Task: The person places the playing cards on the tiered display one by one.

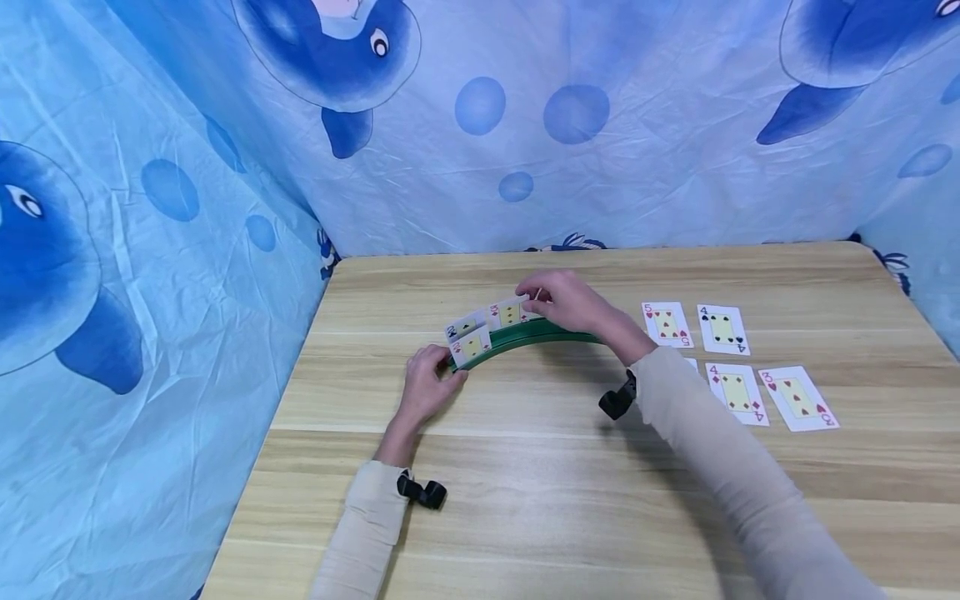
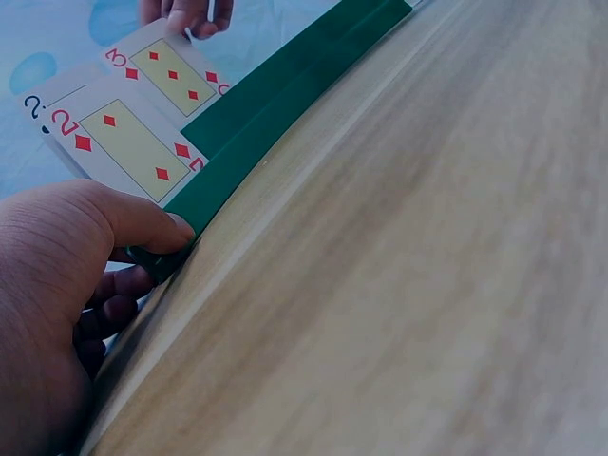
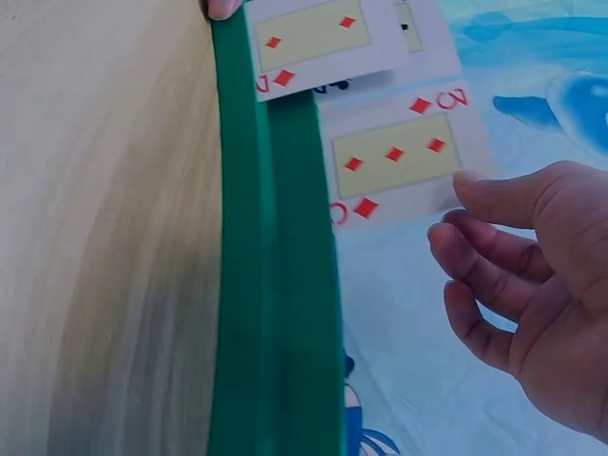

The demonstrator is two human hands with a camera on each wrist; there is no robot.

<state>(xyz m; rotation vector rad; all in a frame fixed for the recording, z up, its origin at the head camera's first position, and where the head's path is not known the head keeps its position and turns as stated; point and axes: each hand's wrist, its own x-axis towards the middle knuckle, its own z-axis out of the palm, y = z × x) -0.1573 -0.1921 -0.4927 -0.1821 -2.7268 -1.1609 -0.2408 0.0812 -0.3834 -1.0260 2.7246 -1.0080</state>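
A curved green card holder (image 1: 525, 335) stands on the table. My left hand (image 1: 427, 385) grips its left end, thumb on the front face in the left wrist view. The two of diamonds (image 2: 133, 152) leans in the front slot at that end. Behind it, partly covered, is a black-suited two (image 1: 467, 325). Beside that, in the rear slot, stands the three of diamonds (image 3: 394, 157). My right hand (image 1: 566, 302) pinches this card's upper corner, the thumb (image 3: 494, 197) on its face; how far the index finger reaches behind it is hard to see.
Face up on the table (image 1: 525, 500) at the right lie a five of hearts (image 1: 666, 325), a four of spades (image 1: 723, 330), a four of diamonds (image 1: 737, 395) and a three of hearts (image 1: 798, 398). My right sleeve mostly hides another card (image 1: 692, 364). A blue curtain (image 1: 600, 200) hangs behind.
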